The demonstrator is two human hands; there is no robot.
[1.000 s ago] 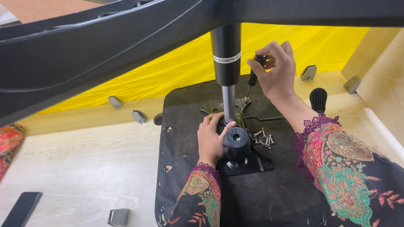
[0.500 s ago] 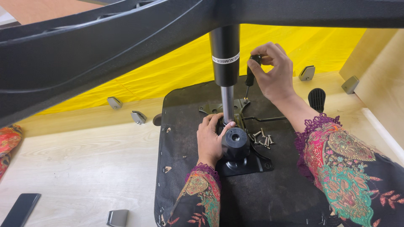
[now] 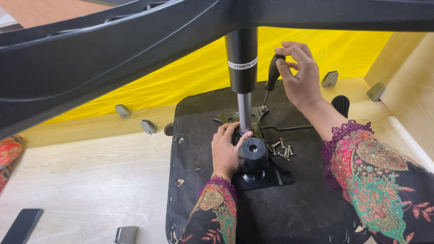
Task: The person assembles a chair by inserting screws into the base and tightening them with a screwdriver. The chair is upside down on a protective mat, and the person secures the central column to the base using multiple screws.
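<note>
- Since a second ago the right hand (image 3: 300, 77) has lifted a little and turned the screwdriver (image 3: 271, 76) more upright; the left hand (image 3: 227, 151) and the chair parts sit as they did.
- Nearest, at 6 o'clock, the upturned seat (image 3: 203, 135) lies flat on the floor (image 3: 81, 180), dark underside up.
- On it, the left hand rests beside the black knob (image 3: 253, 152) of the mount plate (image 3: 271, 177), fingers (image 3: 226, 131) curled round the base of the metal shaft (image 3: 244, 113); closed on it, as far as I can tell.
- Just to 3 o'clock of the knob lies a small heap of loose screws (image 3: 281, 149), touching nothing but the seat.
- Farther, toward 1 o'clock from the knob, the right hand pinches the screwdriver handle between thumb and fingertips, closed snugly round it.
- Its long axis runs nearly upright, leaning slightly, tip down at 7 o'clock from the fingers, meeting the plate's far edge by the shaft.
- So the right hand is the nearer one to that far fixing point; the left is nearer the knob.
- Farthest, the black column (image 3: 242, 58) rises to the chair base (image 3: 135, 49), with yellow sheet (image 3: 181, 77) behind.
</note>
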